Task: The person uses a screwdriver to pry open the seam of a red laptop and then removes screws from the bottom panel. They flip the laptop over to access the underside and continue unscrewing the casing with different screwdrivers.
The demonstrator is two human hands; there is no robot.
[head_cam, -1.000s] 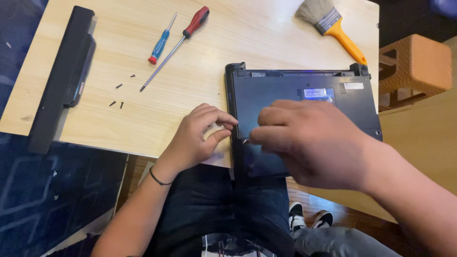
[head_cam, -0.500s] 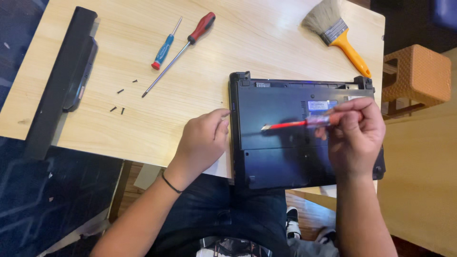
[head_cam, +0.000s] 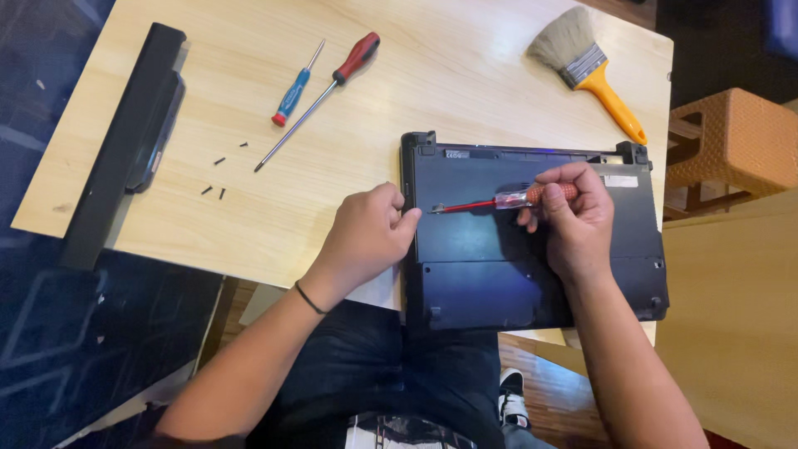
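A black laptop (head_cam: 532, 241) lies upside down at the near edge of the wooden table (head_cam: 465, 66), overhanging the person's lap. The right hand (head_cam: 573, 220) is closed around the orange-and-clear handle of a small screwdriver (head_cam: 499, 201), its red shaft lying nearly flat across the base with the tip near the left rim, close to the left hand. The left hand (head_cam: 366, 237) is loosely curled with nothing in its grasp, fingertips pressed against the laptop's left edge to steady it.

Some of the dismantling looks done. The long black battery pack (head_cam: 133, 141) lies well apart at the far left of the table, and the slot along the laptop's far edge looks vacated. Four tiny dark screws (head_cam: 220, 177) lie loose on the wood between the battery and two spare screwdrivers, one blue-handled (head_cam: 293, 91) and one red-handled (head_cam: 332, 83). A yellow-handled brush (head_cam: 590, 71) rests at the far right, untouched.

The bottom panels appear to be in place, so I judge the opening up of the base itself is at an early stage, with more fasteners probably left.
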